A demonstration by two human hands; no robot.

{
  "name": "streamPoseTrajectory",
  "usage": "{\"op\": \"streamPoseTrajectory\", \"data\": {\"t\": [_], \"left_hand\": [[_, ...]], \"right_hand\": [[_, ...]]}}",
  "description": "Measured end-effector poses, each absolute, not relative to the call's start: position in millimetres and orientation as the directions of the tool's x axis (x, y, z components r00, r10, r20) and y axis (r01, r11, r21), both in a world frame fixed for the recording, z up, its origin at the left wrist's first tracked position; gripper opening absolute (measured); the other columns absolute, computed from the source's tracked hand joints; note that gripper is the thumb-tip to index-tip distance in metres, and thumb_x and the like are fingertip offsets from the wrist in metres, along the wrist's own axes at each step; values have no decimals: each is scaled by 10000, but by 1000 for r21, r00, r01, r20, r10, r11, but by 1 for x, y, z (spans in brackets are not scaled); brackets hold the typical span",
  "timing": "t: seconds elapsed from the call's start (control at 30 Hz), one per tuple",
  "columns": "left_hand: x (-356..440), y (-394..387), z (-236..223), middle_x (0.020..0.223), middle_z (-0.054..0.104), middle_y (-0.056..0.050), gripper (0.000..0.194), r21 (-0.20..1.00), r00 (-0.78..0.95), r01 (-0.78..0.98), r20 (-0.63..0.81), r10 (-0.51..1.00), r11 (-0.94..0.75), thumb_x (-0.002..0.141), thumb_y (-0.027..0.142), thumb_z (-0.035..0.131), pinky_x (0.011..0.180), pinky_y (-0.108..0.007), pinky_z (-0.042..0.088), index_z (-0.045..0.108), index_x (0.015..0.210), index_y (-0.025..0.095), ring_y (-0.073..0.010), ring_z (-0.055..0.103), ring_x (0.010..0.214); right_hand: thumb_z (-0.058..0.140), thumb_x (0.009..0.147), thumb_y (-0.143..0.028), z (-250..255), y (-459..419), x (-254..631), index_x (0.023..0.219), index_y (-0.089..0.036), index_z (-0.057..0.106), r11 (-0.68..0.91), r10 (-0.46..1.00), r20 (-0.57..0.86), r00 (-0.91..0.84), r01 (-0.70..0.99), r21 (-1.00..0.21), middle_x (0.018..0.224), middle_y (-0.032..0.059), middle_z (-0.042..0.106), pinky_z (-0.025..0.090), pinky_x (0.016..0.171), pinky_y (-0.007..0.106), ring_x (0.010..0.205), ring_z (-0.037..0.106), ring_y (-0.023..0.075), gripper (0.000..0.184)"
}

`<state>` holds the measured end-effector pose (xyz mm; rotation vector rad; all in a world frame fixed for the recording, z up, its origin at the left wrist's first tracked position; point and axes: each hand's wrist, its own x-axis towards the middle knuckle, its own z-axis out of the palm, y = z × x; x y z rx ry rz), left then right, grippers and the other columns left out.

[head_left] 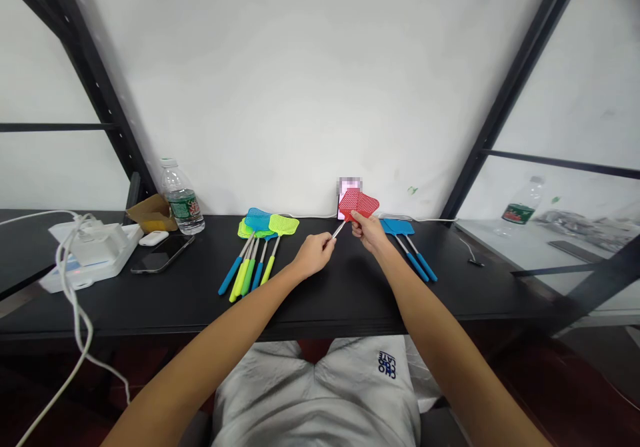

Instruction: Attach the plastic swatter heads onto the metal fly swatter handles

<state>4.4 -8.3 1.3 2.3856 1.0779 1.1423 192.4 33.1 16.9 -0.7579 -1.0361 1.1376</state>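
A red fly swatter (359,202) is held up above the black table, tilted. Around the lower end of its metal shaft my left hand (315,254) is closed, hiding the handle. My right hand (369,229) pinches the red mesh head near its base. That head looks bent or doubled; I cannot tell whether a second one overlaps it. To the left lies a fanned pile of several blue and green-yellow fly swatters (257,219), handles toward me. Two blue fly swatters (400,226) lie side by side to the right of my right hand.
Behind the red mesh, a lit phone (349,183) leans on the wall. At left stand a water bottle (184,200), a cardboard box (153,212), a dark phone (163,255), a white case (153,238) and a power strip (95,260) with cables. Black frame posts (505,94) flank the table (320,304).
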Motion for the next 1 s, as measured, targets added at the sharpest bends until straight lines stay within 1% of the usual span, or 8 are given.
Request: {"op": "streamPoseTrajectory", "data": {"t": [0.27,0.37,0.43,0.53,0.6,0.7,0.87,1.0], "left_hand": [[3,-8,1,560,476,22,319,501,399,543,552,732,-674,921,336,431,558,-259,234,532,659,183,-111,390,525],[5,-7,2,564,478,22,324,508,387,542,557,735,-670,926,335,422,558,-258,234,531,662,182,-110,391,527],[7,-7,3,565,481,22,329,521,370,538,560,741,-662,932,334,409,557,-257,234,529,667,181,-109,391,527],[8,-7,5,565,493,18,324,530,373,530,555,743,-662,934,325,405,552,-255,233,533,675,180,-109,396,525],[8,-7,4,566,503,15,313,524,386,536,545,744,-662,930,322,417,550,-255,235,540,680,179,-111,406,524],[8,-7,0,570,519,8,304,507,399,566,522,754,-650,924,332,434,548,-255,242,551,688,182,-117,426,523],[8,-6,-2,593,547,2,276,479,425,600,489,762,-641,924,342,440,549,-252,255,576,738,191,-129,454,526],[9,-7,0,605,564,-3,277,458,437,611,486,757,-646,931,331,434,559,-252,273,581,743,191,-134,475,537]], "right_hand": [[769,721,-378,16,32,191,657,-190,471,277,961,264,85,-320,-906,479,-70,404,223,338,180,371,296,38,359],[772,714,-422,15,30,184,643,-182,502,278,960,271,65,-285,-917,471,-64,398,222,337,182,373,302,41,368],[753,724,-483,12,28,175,613,-182,500,265,964,266,24,-221,-939,461,-53,403,225,338,188,372,317,49,409],[679,764,-582,7,26,162,545,-196,428,259,963,267,-47,-129,-957,436,-42,388,237,344,195,367,335,61,510],[655,775,-605,3,26,158,518,-212,351,265,958,274,-81,-105,-959,416,-53,344,245,347,197,360,316,59,558],[663,778,-573,0,28,160,524,-228,296,244,963,251,-99,-83,-966,406,-73,288,246,345,196,354,284,56,564],[648,804,-525,2,28,165,539,-235,283,202,977,205,-56,-52,-978,406,-75,276,230,333,196,347,275,59,536],[651,807,-489,6,28,164,547,-238,285,193,981,194,-16,-68,-979,403,-77,273,232,325,196,340,274,61,514]]}}
